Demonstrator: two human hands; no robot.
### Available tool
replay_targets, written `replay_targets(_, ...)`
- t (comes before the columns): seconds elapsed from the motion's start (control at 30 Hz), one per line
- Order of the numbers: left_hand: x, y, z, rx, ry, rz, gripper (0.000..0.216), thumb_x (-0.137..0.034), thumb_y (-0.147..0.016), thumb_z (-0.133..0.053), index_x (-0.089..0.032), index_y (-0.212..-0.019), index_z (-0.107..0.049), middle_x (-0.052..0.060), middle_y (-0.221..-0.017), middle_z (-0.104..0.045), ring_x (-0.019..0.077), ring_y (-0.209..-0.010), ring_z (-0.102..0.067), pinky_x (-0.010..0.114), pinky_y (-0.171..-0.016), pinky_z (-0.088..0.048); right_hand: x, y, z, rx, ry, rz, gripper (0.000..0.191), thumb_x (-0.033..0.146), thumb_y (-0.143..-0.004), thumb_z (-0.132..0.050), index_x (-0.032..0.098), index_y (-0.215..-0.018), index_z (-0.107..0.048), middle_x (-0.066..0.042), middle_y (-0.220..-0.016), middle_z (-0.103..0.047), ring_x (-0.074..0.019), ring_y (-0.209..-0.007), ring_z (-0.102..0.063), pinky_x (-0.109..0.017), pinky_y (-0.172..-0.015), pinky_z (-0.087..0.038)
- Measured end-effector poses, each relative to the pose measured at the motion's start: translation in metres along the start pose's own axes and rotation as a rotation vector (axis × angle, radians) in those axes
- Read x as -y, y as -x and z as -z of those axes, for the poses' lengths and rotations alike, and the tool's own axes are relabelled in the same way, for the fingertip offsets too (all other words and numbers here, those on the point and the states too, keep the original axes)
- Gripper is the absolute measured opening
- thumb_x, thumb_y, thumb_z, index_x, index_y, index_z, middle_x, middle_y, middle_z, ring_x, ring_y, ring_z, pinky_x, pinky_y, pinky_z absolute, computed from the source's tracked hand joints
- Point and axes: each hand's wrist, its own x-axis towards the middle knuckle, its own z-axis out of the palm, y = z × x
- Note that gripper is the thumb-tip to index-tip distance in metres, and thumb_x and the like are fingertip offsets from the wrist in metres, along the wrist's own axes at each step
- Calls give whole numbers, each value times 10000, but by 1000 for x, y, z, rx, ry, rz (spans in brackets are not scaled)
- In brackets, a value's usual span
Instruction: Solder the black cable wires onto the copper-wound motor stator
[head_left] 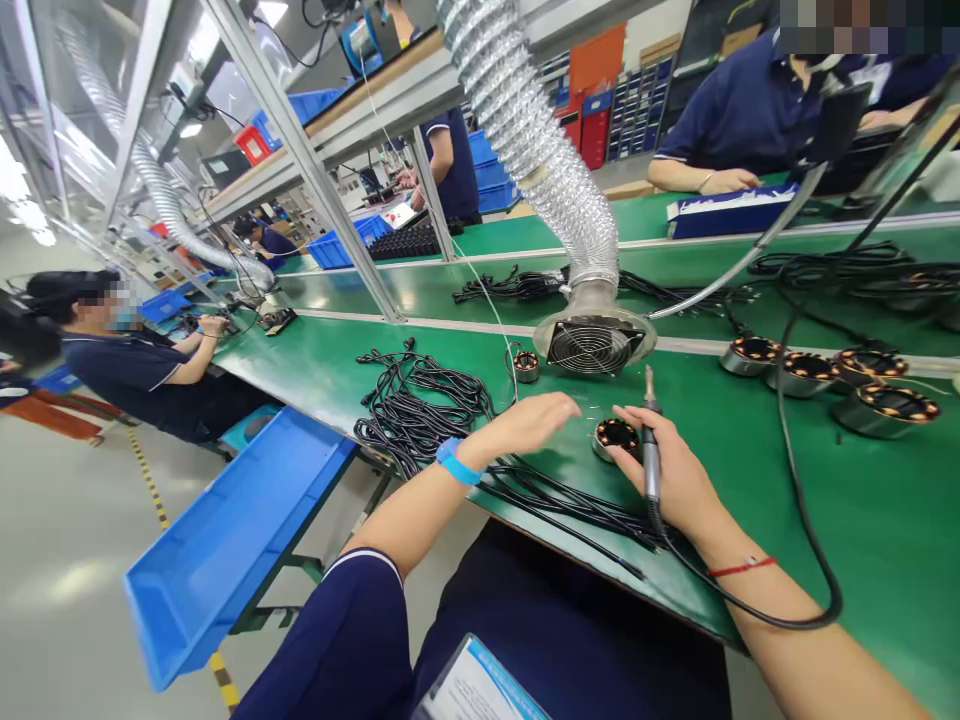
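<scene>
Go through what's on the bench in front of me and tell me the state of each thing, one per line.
Left hand: open, palm down, hovering over the belt.
Right hand: closed around the soldering iron.
Soldering iron: held upright, tip pointing up.
Round part: flat on the belt, touched by right fingers.
Black cables: loose, tangled pile.
Fume extractor: grille resting on the belt.
Blue tray: tilted, hanging beside the bench.

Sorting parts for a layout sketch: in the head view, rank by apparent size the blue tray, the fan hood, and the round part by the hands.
1. blue tray, though nearest the camera
2. fan hood
3. round part
</scene>
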Motion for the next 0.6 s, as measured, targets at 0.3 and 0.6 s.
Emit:
replay_targets(0.3,-41,4,-23,369,-782,-108,481,-396,-1010,-188,-157,-1026,-604,109,-1015,-715,236,-853,-677,290,-599,-403,35,0,-1,-220,-221,98,305,365,-908,-577,232,-1168,-490,9,-785,-643,-132,-694,-642,-288,-696,-551)
replay_targets(0.6,-28,-13,39,159,-810,-620,457,-467,-971,-384,-120,-1204,-569,129,-1169,-679,227,-1041,-635,340,-857,-504,35,-14,19,-316,-260,-188,338,419,-803,-696,226,-1046,-562,-4,-711,-630,-147,-608,-610,-293,-639,-533)
